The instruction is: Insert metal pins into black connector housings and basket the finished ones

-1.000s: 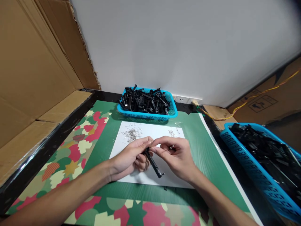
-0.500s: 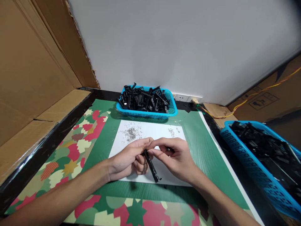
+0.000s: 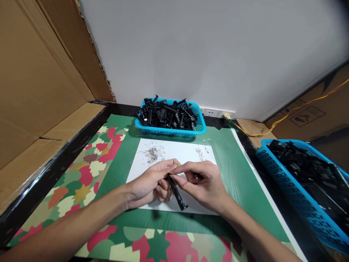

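Note:
Over the white sheet (image 3: 188, 203), my left hand (image 3: 155, 183) is closed around the upper end of a narrow black plastic part (image 3: 177, 194). The part slants down toward me, and its lower end, with a small hooked tip, sticks out free. My right hand (image 3: 203, 182) is closed, thumb and forefinger pinched against the part's upper end. What lies between those fingertips is hidden. Inside its curled fingers a dark thing with a shiny rounded end (image 3: 196, 177) shows, too small to name. Beyond my hands lies a pile of tiny metal springs or clips (image 3: 152, 154).
A smaller scatter of metal bits (image 3: 200, 153) lies at the sheet's right. Behind it stands a blue basket (image 3: 169, 133) heaped with black parts. A second blue basket (image 3: 294, 194) of black pieces stands right. Cardboard (image 3: 40, 65) walls the left; a wire (image 3: 286, 115) runs right of the socket (image 3: 211, 113).
Both hands stay nearly in place on the black plastic part. The right fingers have shifted very slightly, and the shiny rounded end inside that hand shows more clearly.

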Motion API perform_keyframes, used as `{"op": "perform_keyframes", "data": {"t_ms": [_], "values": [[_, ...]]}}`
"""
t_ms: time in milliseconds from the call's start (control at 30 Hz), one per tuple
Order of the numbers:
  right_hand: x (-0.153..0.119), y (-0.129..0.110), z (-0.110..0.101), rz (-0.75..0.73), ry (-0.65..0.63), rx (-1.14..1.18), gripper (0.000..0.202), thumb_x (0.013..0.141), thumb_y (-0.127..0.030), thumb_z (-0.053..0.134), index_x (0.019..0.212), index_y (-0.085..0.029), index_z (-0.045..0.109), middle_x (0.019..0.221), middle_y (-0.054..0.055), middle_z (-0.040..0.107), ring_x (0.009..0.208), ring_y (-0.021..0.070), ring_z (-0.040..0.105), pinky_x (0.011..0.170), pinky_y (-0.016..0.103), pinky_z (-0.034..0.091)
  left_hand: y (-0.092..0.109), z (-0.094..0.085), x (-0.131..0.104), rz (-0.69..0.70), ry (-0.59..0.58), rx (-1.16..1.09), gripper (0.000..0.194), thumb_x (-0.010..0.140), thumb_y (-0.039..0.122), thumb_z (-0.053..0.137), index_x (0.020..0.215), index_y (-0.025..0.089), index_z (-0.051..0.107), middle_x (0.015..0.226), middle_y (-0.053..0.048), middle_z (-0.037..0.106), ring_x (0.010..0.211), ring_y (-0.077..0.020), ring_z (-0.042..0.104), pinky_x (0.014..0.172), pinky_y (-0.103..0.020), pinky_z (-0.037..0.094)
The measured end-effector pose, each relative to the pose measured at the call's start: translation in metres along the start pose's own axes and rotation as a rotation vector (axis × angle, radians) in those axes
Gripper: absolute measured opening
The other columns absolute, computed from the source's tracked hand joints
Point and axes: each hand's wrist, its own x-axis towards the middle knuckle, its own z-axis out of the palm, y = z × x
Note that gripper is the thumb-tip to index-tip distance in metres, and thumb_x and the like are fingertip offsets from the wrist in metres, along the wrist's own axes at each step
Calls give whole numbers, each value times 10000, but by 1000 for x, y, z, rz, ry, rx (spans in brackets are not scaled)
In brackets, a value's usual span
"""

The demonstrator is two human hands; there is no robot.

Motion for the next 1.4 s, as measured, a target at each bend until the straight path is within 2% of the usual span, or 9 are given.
{"op": "perform_keyframes", "data": {"t_ms": [267, 433, 700, 867, 1000, 1133, 1233, 1300, 1400], "values": [[-3, 5, 3, -49, 25, 20, 98, 918, -200, 757, 865, -139, 813, 583, -16, 632, 453, 58, 302, 425, 217, 283, 7, 10, -3, 53, -39, 50, 318, 1023, 436, 667, 890, 219, 478, 623, 105, 292, 473, -27, 137, 440, -107, 156], [-3, 10, -1, -133, -36, 25, 97, 944, -167, 742, 936, -144, 837, 718, 50, 764, 502, 81, 505, 494, 211, 401, 7, 11, -2, 61, -73, 42, 317, 1029, 424, 658, 899, 215, 458, 672, 101, 271, 509, -35, 102, 440, -98, 173], [0, 7, -16, -33, -232, 80, 295, 1038, -303, 646, 1243, -162, 804, 665, -15, 642, 527, 83, 378, 517, 222, 347, 9, 7, 0, 132, -52, 61, 329, 994, 456, 698, 931, 218, 480, 702, 86, 321, 518, -36, 133, 467, -116, 188], [-1, 5, -18, -22, -96, -44, 346, 983, -389, 732, 1255, -181, 774, 576, -80, 440, 510, 92, 296, 487, 236, 278, 13, 1, 4, 290, 72, 160, 360, 983, 508, 704, 976, 220, 488, 786, 57, 450, 518, -19, 230, 487, -117, 171], [-3, 11, -13, -122, -79, -314, 182, 1000, -358, 711, 1041, -188, 763, 609, -45, 568, 499, 87, 391, 513, 237, 323, 12, -5, 10, 434, 134, 264, 381, 1008, 569, 641, 973, 224, 483, 765, 68, 422, 513, -29, 267, 495, -137, 198], [-5, 22, -9, -179, -127, -510, 159, 1071, -236, 567, 1073, -188, 719, 693, -5, 700, 532, 98, 528, 546, 232, 349, 9, -6, 11, 463, 126, 292, 382, 1017, 572, 623, 950, 227, 474, 747, 70, 424, 518, -51, 275, 503, -164, 237], [-5, 31, -14, -173, -139, -600, 165, 1056, -163, 534, 1082, -182, 696, 725, 1, 731, 549, 103, 567, 553, 235, 343, 9, -3, 6, 526, 145, 457, 364, 1063, 582, 517, 981, 227, 529, 718, 44, 475, 586, -112, 444, 569, -215, 372], [-4, 37, -21, -177, -166, -639, 192, 1007, -94, 522, 1053, -181, 687, 721, -4, 728, 547, 103, 570, 552, 236, 332, 11, -1, 3, 575, 204, 617, 369, 1086, 557, 471, 1057, 215, 606, 860, -23, 603, 747, -158, 559, 703, -262, 458], [-3, 45, -29, -169, -181, -669, 213, 956, -64, 531, 1036, -188, 684, 718, -13, 723, 554, 104, 578, 558, 237, 323, 13, -2, 1, 644, 298, 800, 284, 1023, 460, 641, 1174, 221, 671, 1165, -82, 663, 949, -201, 595, 876, -308, 477]]}}
